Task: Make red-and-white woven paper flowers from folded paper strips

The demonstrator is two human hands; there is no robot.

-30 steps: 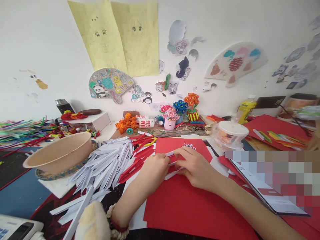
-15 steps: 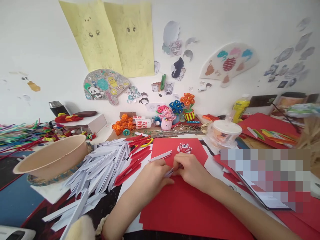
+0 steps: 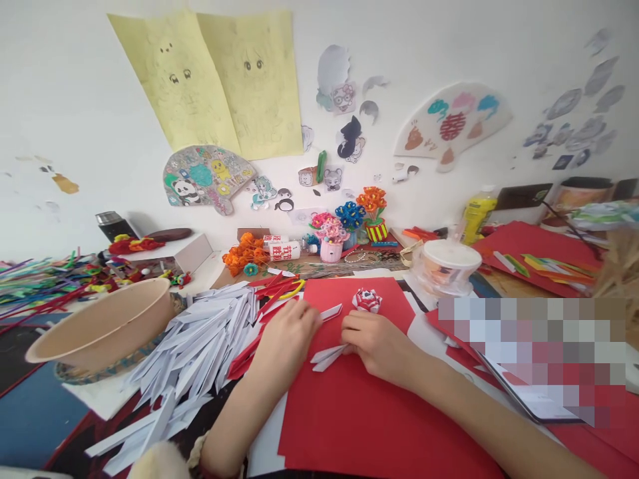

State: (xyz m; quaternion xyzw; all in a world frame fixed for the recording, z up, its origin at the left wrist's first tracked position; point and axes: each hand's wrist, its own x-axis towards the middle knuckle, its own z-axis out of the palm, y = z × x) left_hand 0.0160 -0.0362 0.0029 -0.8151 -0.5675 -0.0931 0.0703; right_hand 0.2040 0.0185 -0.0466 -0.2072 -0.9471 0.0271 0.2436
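My left hand (image 3: pixel 292 327) is closed at the near end of a folded white paper strip (image 3: pixel 331 312), its fingertips pinched together and partly hidden. My right hand (image 3: pixel 372 340) pinches a white folded paper piece (image 3: pixel 328 358), whose pointed, split end sticks out to the left, low over the red paper sheets (image 3: pixel 359 419). Just beyond the right hand, a small red-and-white folded paper rosette (image 3: pixel 367 300) rests on the red sheet.
A heap of white paper strips (image 3: pixel 204 332) lies left, with red strips (image 3: pixel 244 359) beside it. A beige bowl (image 3: pixel 104 326) stands further left. On the right are a tablet (image 3: pixel 519 392) and a lidded tub (image 3: pixel 446 263). Beaded flower pots (image 3: pixel 331 249) stand by the wall.
My left hand has left the folded piece between the hands and moved up and left to the loose strip. The right hand keeps the folded piece, now more visible.
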